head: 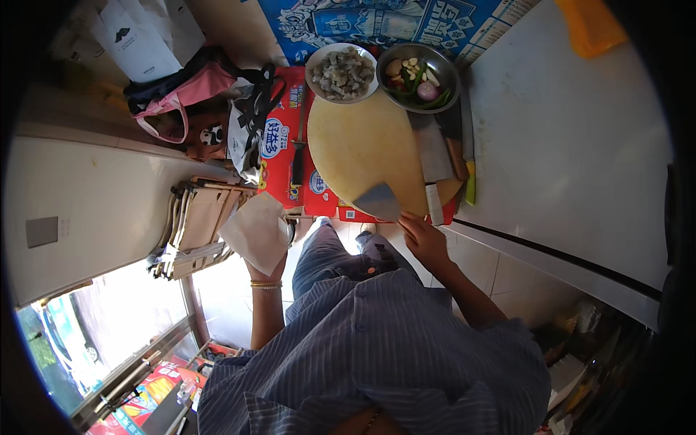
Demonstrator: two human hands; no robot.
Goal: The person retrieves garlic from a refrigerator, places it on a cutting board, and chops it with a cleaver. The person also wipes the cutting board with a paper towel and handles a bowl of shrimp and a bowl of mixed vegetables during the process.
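My left hand (276, 267) holds a sheet of white paper or tissue (258, 231), which hides most of the fingers. In my right hand (427, 242) is the handle of a broad-bladed cleaver (378, 202). Its blade reaches over the near edge of a round, pale cutting board (361, 141). A white bowl of grey, raw-looking peeled shrimp (343, 75) stands at the board's far edge. Beside it sits a steel bowl (457, 81) with garlic cloves, green chilies, a shallot and what looks like ginger.
Another broad blade (434, 149) lies along the board's right side, near a knife with a yellow-green handle (471, 182). A sharpening steel (298, 163) rests on red cartons (280, 187). Bags (187, 100) and folded chairs (198, 223) are at left; a white surface (571, 147) bounds the right.
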